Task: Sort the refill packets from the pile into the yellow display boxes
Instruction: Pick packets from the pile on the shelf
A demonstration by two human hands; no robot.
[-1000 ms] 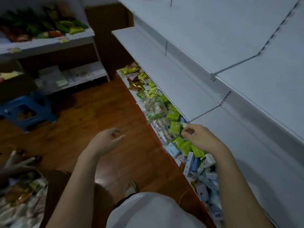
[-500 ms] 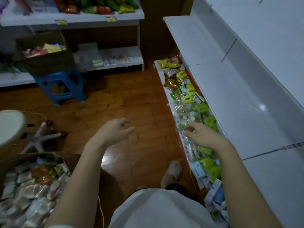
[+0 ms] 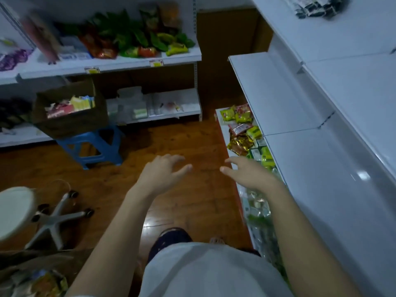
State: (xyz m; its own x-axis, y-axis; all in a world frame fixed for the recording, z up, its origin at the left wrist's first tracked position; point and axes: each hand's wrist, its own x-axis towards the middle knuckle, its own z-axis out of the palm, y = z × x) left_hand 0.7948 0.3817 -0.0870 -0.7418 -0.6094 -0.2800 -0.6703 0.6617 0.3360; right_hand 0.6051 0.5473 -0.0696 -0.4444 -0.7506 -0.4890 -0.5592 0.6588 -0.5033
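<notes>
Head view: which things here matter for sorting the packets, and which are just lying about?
For the job:
- left hand, empty
- right hand, empty
- packets on the bottom shelf
- cardboard box of packets

Lying about:
- blue stool
- swivel chair
- snack bags on the far shelf

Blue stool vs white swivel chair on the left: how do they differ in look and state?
The blue stool has straight plastic legs; the white swivel chair stands on a grey star base with castors. The blue stool carries an open cardboard box of packets; nothing shows on the part of the white swivel chair's seat in view. The stool sits against the far shelving, the chair nearer, cut by the frame's left edge. Both stand on the wooden floor.
</notes>
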